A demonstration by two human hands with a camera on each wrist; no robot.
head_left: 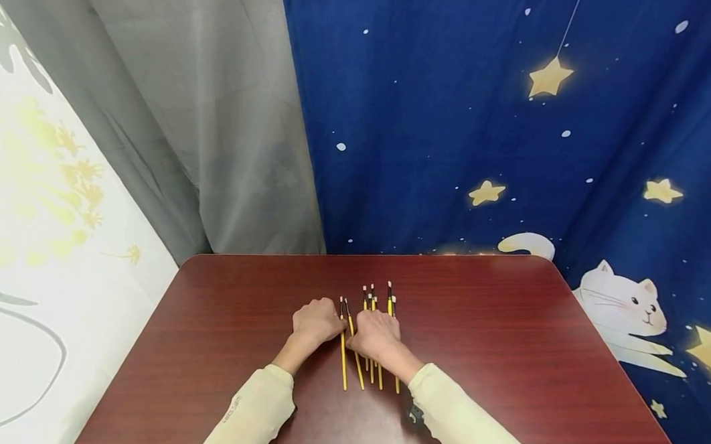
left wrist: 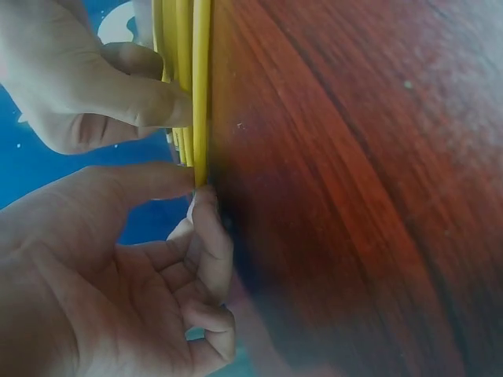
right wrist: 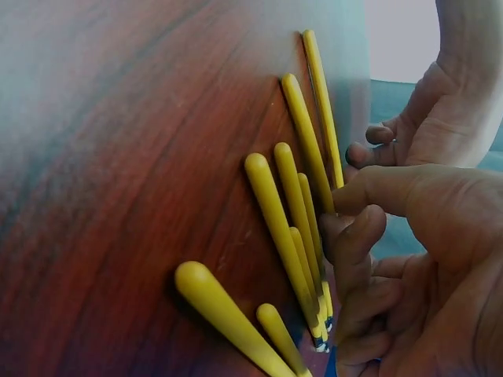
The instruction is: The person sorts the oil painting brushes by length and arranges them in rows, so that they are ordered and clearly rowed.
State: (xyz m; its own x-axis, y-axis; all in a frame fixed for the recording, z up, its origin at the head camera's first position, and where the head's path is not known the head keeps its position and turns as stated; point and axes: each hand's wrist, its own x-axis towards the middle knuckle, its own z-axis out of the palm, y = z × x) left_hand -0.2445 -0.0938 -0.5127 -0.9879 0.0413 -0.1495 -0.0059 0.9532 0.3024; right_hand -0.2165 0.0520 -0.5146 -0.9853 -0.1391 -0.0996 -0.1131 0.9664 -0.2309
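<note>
Eight paintbrushes (right wrist: 280,228) lie on one table (head_left: 489,356); the left hand (head_left: 318,320) pinches the leftmost, the right hand (head_left: 376,333) pinches the second, beside six others.

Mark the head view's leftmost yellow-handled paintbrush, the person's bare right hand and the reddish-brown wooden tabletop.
Leftmost yellow-handled paintbrush (head_left: 343,357): head view, on its yellow handle.
Bare right hand (head_left: 377,333): head view, on its back.
Reddish-brown wooden tabletop (head_left: 487,322): head view, on its bare right half.

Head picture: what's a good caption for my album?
Left grip and right grip pinching yellow-handled brushes on a reddish table.
</note>
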